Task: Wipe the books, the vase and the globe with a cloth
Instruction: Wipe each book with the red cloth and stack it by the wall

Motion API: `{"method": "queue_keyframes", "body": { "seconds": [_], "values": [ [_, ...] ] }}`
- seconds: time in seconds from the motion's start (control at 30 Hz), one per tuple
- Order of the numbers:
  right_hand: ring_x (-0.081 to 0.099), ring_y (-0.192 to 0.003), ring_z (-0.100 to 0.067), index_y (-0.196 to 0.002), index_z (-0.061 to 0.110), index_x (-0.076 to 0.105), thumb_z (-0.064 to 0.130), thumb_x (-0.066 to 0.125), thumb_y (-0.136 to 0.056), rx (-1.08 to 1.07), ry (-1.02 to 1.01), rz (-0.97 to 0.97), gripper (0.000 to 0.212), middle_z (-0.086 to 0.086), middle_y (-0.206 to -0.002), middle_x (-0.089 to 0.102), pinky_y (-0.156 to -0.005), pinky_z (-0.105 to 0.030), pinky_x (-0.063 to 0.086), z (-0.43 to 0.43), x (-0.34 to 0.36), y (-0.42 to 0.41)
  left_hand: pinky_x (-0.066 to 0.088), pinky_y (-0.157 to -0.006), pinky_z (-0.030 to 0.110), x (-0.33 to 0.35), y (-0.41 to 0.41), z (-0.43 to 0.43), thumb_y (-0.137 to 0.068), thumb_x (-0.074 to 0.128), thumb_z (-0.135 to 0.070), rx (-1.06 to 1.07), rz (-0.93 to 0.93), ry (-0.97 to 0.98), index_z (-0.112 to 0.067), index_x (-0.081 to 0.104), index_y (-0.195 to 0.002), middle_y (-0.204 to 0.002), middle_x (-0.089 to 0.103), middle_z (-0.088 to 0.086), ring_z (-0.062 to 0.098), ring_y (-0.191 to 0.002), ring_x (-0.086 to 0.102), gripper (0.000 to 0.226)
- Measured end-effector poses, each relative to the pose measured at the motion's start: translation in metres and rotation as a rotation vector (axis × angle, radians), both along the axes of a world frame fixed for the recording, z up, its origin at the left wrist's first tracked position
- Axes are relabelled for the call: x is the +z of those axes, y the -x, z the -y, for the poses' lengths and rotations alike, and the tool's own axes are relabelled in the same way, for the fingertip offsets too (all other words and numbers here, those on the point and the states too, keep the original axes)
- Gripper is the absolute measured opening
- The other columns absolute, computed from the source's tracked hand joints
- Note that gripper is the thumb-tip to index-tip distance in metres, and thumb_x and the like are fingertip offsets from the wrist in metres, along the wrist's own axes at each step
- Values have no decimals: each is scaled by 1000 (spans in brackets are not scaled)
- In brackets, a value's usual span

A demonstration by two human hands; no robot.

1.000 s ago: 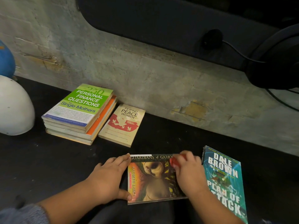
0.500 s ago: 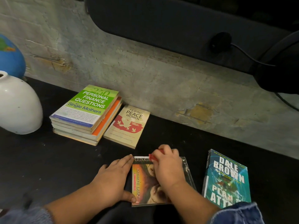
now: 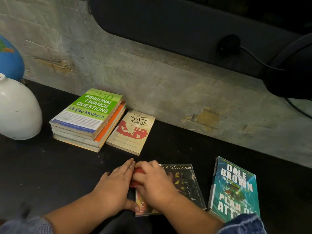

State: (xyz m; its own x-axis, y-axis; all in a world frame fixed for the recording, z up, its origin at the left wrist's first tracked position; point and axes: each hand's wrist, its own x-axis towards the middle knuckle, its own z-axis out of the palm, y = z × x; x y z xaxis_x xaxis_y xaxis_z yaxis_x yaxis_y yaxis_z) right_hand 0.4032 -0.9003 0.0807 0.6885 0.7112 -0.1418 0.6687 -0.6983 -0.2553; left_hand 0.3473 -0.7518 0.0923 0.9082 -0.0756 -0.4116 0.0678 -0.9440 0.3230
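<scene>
A dark paperback with "Ga'Hoole" on its cover (image 3: 184, 181) lies flat near the front of the black tabletop (image 3: 50, 166). My left hand (image 3: 114, 188) lies flat against the book's left edge, thumb at its lower corner. My right hand (image 3: 155, 184) grips a small red cloth (image 3: 137, 173) and presses it on the left part of the cover. A teal Dale Brown book (image 3: 234, 190) lies to the right. Farther back sit a book stack (image 3: 87, 119) and a cream book (image 3: 131, 132). The white vase (image 3: 16, 108) and blue globe (image 3: 10, 59) stand at the left.
A rough concrete wall (image 3: 152, 78) runs behind the table. Above it hangs a dark panel (image 3: 168, 22) with a cable, and a dark round object (image 3: 293, 71) sits at the right.
My right hand has slid the red cloth leftward across the cover, from its right side to its left edge. My left hand stays at the book's left edge.
</scene>
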Motion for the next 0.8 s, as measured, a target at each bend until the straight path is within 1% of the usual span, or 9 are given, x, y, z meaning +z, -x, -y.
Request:
{"method": "queue_keyframes", "body": {
  "seconds": [0.1,0.2,0.27,0.37,0.43,0.53,0.63,0.7,0.8],
  "values": [
    [32,-124,-16,-128,42,55,42,51,-96,-81,-75,45,32,17,-141,37,-107,-37,34,21,-3,-11,13,-118,48,2,-1,1,-69,73,-61,-27,-9,-15,-33,-25,-147,-156,-24,-16,13,-148,-2,129],
    [34,-122,-15,-126,42,56,43,49,-97,-441,-11,123,30,14,-140,37,-104,-33,38,60,-7,-33,11,-117,53,6,-3,0,-72,71,-59,-72,-61,-25,-37,-20,-149,-156,-24,-18,14,-148,-9,121],
    [36,-120,-18,-125,40,56,44,45,-98,-592,37,169,29,10,-139,37,-100,-33,41,75,-5,-37,9,-118,54,6,-4,-1,-74,69,-59,-91,-86,-27,-36,-14,-151,-156,-22,-18,14,-147,-10,115],
    [32,-124,-19,-129,40,51,42,44,-98,-525,26,127,32,10,-142,33,-105,-35,36,61,-4,-16,9,-118,53,4,-5,-2,-74,69,-60,-105,-91,-33,-36,-11,-151,-156,-21,-20,12,-147,-11,114],
    [30,-128,-20,-130,40,51,40,46,-96,-293,-29,66,35,13,-142,33,-109,-39,34,44,-6,9,8,-118,53,4,-5,-2,-74,68,-62,-107,-94,-33,-36,-11,-151,-156,-21,-21,11,-147,-10,113],
    [41,-121,-21,-119,37,62,45,42,-87,-22,-115,67,38,13,-136,45,-101,-41,42,44,-11,27,8,-118,52,1,-4,-5,-75,64,-65,-115,-87,-32,-38,-13,-150,-155,-23,-22,11,-147,-10,111],
    [35,-123,-15,-125,40,60,44,51,-93,-203,-131,49,33,18,-138,41,-107,-34,35,65,-10,10,8,-117,53,0,-2,-5,-80,59,-66,-111,-78,-36,-39,-13,-150,-155,-23,-22,11,-147,-10,104],
    [33,-123,-13,-128,41,56,42,50,-96,-400,-93,128,33,18,-141,37,-108,-30,33,76,-7,-1,8,-117,54,0,-2,-4,-86,54,-62,-93,-71,-29,-41,-11,-150,-155,-21,-23,12,-147,-10,94],
    [30,-126,-15,-130,43,51,41,47,-97,-496,-58,118,33,16,-143,33,-109,-33,34,63,-5,5,8,-117,56,-2,-3,-2,-92,47,-57,-72,-46,-27,-42,-8,-150,-156,-19,-23,12,-147,-9,82]
  ]
}}
